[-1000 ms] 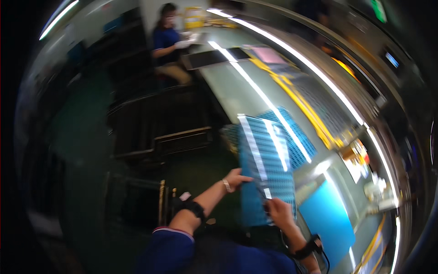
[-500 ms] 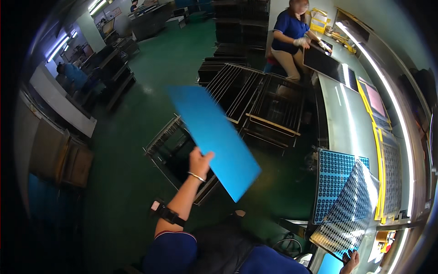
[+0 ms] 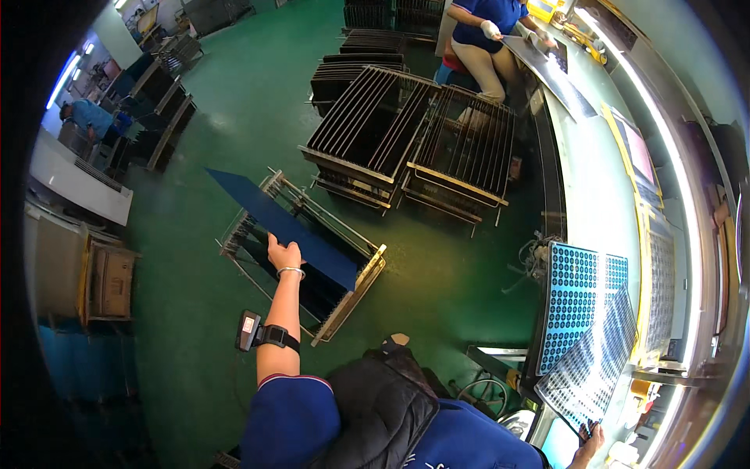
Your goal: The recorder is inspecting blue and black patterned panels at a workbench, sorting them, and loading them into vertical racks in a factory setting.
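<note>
My left hand [image 3: 284, 254] grips the near edge of a flat dark blue panel [image 3: 281, 227] and holds it nearly level over a slotted metal rack [image 3: 355, 289] on the green floor. A bracelet and a strapped wrist device sit on that forearm. My right hand [image 3: 591, 440] shows at the lower right edge, its fingers on the corner of a grid-patterned sheet [image 3: 594, 359] that leans by the workbench [image 3: 598, 195]. A blue dotted panel [image 3: 574, 301] lies flat beside it.
Two larger black slotted racks [image 3: 414, 133] stand beyond the small one. A person in blue [image 3: 488, 35] works at the far end of the long bench. Another person [image 3: 90, 117] bends over carts at far left. A cardboard box [image 3: 113, 273] sits on a shelf at left.
The blue panel has dropped from a raised tilt to nearly level over the floor rack. My view has swung from the bench toward the floor.
</note>
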Action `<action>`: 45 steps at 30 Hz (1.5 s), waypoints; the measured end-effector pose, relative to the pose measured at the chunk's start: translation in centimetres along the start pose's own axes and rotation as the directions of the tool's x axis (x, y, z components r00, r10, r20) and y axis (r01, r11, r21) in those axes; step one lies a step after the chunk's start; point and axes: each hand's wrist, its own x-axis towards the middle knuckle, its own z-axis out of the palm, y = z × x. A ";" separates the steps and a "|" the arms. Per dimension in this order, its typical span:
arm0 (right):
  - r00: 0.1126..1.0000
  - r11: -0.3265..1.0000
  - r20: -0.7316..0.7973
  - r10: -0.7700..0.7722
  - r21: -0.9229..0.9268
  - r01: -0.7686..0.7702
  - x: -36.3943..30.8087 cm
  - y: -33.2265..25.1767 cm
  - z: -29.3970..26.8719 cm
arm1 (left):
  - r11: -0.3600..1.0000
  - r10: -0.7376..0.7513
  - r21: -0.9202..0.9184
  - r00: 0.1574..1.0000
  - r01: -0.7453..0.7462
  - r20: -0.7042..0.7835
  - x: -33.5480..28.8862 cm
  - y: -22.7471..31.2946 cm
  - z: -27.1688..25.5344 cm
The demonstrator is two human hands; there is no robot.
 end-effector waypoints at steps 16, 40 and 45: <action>0.999 0.996 -0.044 0.020 -0.090 -0.024 -0.5 0.6 0.7 | 0.993 -0.117 -0.013 0.991 0.118 0.059 0.6 -0.5 3.1; 0.993 0.978 -0.033 0.113 -0.172 -0.118 0.7 2.9 -3.8 | 0.757 -0.643 0.108 0.707 0.644 0.293 5.8 4.5 4.1; 0.993 0.980 -0.048 0.111 -0.160 -0.117 -0.3 3.2 -3.8 | 0.894 -0.449 0.130 0.859 0.429 0.246 4.9 3.0 5.2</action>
